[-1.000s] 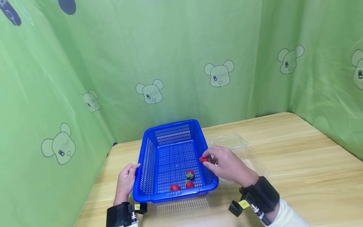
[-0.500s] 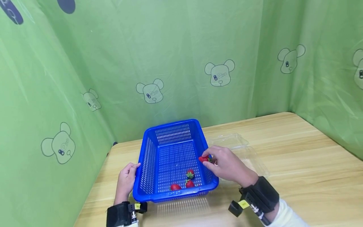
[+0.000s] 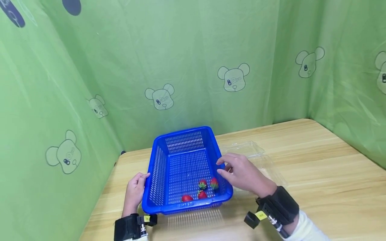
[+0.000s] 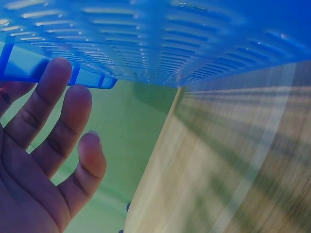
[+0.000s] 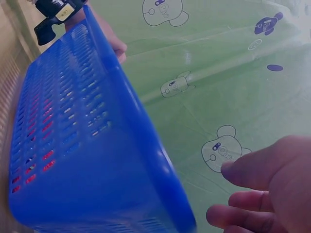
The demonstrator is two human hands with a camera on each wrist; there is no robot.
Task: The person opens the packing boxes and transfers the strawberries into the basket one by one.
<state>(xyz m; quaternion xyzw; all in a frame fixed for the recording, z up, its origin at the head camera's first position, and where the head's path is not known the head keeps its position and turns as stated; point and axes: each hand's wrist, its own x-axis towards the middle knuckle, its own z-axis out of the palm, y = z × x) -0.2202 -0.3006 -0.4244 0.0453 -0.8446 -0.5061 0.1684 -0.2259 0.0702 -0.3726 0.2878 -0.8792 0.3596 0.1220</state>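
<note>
1. Left hand (image 3: 134,189) gripping the blue basket (image 3: 182,132) by its rim, nine o'clock; keeping that steady should help.
2. Right hand (image 3: 242,174) at three, empty, thumb and fingers parted! Low, gentle releases, I'd judge, would best spare the four strawberries (image 3: 214,183), inside around five.
3. Underneath, wood-grain table (image 3: 316,164); clear plastic container (image 3: 245,149) past two; green curtain (image 3: 193,43) at twelve.

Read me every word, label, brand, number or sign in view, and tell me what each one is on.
No text can be read with certainty.
Green curtain: lettering inside the printed bear faces, too small and blurred.
Yellow labels on the black wristbands: dark marks, too small.
Blue basket: faint marks along the front rim, unreadable.
</note>
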